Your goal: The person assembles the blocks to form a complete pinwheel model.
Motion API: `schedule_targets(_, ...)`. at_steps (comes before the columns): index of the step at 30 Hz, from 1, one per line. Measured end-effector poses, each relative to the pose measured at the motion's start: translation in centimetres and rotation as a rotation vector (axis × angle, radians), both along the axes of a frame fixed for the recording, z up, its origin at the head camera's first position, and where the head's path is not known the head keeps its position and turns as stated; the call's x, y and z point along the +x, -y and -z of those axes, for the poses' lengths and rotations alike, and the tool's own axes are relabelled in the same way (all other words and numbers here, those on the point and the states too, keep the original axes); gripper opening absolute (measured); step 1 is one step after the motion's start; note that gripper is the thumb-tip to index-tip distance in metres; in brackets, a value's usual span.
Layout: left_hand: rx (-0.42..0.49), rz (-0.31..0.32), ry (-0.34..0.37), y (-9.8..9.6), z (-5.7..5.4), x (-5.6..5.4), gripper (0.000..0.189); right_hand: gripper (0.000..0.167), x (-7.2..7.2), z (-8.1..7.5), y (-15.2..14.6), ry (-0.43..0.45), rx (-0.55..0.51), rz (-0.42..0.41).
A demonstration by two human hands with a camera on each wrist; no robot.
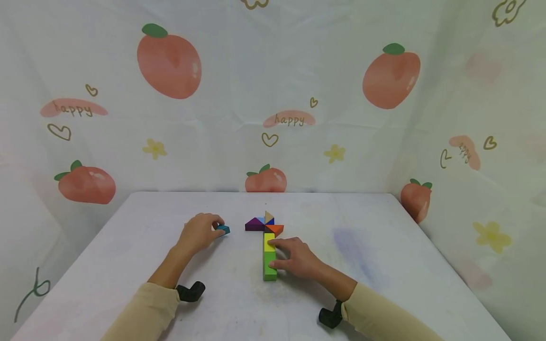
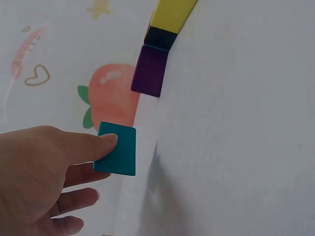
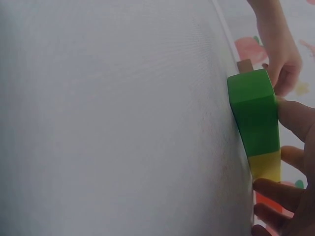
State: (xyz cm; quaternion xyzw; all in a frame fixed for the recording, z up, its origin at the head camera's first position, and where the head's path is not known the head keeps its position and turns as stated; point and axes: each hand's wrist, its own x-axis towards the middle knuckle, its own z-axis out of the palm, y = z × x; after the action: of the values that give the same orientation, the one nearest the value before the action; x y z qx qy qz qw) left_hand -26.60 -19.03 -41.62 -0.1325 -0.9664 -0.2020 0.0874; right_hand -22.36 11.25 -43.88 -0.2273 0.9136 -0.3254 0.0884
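Note:
My left hand [image 1: 199,233] pinches a teal block [image 2: 120,152] between thumb and fingers, left of the block arrangement. The thumb lies across the block's face in the left wrist view. My right hand [image 1: 300,258] touches a column of blocks from the right, its thumb at the green block [image 1: 269,273] and a fingertip at the yellow block [image 1: 268,236]. The green block stands end to end with the yellow one. Beyond them, a purple triangle block [image 1: 254,225], an orange triangle block [image 1: 276,229], a blue piece [image 1: 270,221] and a tan triangle [image 1: 268,215] meet in a pinwheel-like cluster.
The white table [image 1: 192,203] carries a faint bluish smudge [image 1: 354,251] at right. Behind it hangs a white cloth [image 1: 230,156] with fruit prints. Black wrist mounts sit by both sleeves [image 1: 145,308].

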Motion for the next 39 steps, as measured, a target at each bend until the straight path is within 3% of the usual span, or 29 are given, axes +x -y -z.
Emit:
schedule_targets(15, 0.045, 0.032, -0.014, -3.8, -0.3, 0.2, 0.020, 0.062, -0.2, 0.1, 0.1, 0.009, 0.010, 0.016)
schedule_targets(26, 0.073, 0.026, -0.005, -6.3, 0.6, -0.2, 0.023, 0.061, 0.0, 0.1, -0.1, -0.028, -0.019, -0.022)
schedule_targets(39, 0.010, 0.044, 0.037, -7.8, 1.3, -0.5, 0.021, 0.061, 0.0, 0.1, -0.3, -0.039, -0.034, -0.036)
